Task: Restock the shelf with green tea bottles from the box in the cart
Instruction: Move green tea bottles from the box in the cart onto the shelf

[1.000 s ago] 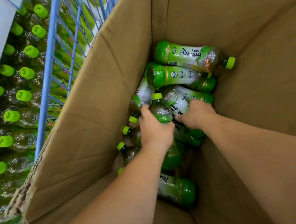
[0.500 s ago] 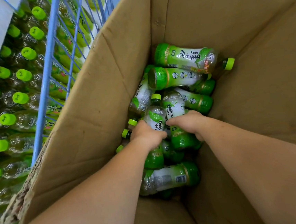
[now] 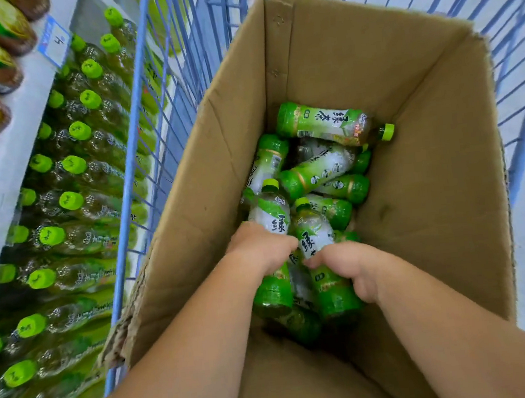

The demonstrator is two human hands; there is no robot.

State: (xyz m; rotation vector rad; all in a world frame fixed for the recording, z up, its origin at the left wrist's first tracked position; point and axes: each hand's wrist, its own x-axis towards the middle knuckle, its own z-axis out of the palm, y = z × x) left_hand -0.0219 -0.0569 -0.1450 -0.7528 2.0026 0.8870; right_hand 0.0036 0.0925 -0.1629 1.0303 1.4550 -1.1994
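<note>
A clear plastic green tea bottle with green label and lime cap (image 3: 271, 217) is held cap-up near the middle of the open brown cardboard box (image 3: 370, 69), the left hand (image 3: 261, 247) curled round its waist; just beside it, a second green tea bottle (image 3: 314, 234) is gripped likewise by the right hand (image 3: 348, 266). Loose bottles (image 3: 316, 174) lie jumbled toward the box's far wall. The box sits in a blue wire cart (image 3: 133, 140), beside a white shelf (image 3: 10, 152) carrying rows of lime-capped bottles (image 3: 80, 130)
</note>
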